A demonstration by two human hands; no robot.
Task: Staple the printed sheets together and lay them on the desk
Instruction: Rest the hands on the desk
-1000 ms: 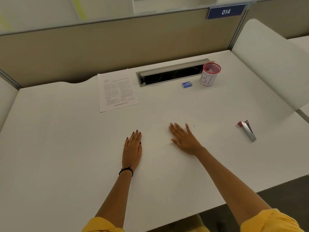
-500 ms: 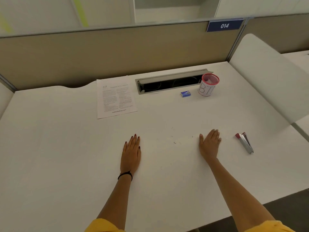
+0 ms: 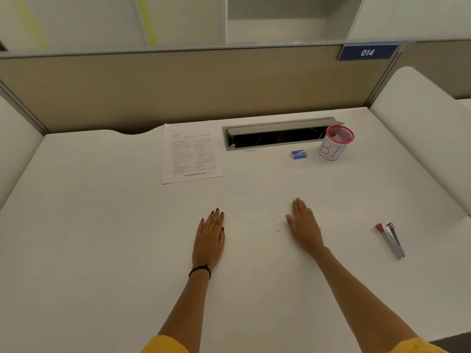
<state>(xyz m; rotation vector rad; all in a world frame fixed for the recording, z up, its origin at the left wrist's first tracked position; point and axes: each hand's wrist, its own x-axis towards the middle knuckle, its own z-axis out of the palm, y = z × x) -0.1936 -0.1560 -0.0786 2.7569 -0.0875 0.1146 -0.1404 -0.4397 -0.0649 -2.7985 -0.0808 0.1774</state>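
Flat on the counter (image 3: 102, 225), palm down: left hand (image 3: 209, 238), fingers (image 3: 215, 220) straight and close together, gripping nothing. Likewise right hand (image 3: 304, 226), laid flat, fingers straight and together, slightly blurred, also holding nothing.

Ahead and a little leftward of the left hand, well apart from it, toward the far edge: printed sheets (image 3: 191, 154), face up, long axis running away from the body, right edge just beside the open cable trough (image 3: 277, 135). Impossible to tell how many sheets in the pile, or whether stapled.

Off to the right of the right hand, well apart: stapler (image 3: 390, 239), long axis roughly fore-and-aft, red end farther away and leaning slightly leftward.

Nearer the sheets: left hand. Nearer the stapler: right hand. Probably a forward reach for the left and a sideways reach for the right, closing across the stapler's narrow width.

Farther back, near the trough: small blue staple box (image 3: 298, 154) and a red-rimmed, hand-lettered cup (image 3: 336, 146).
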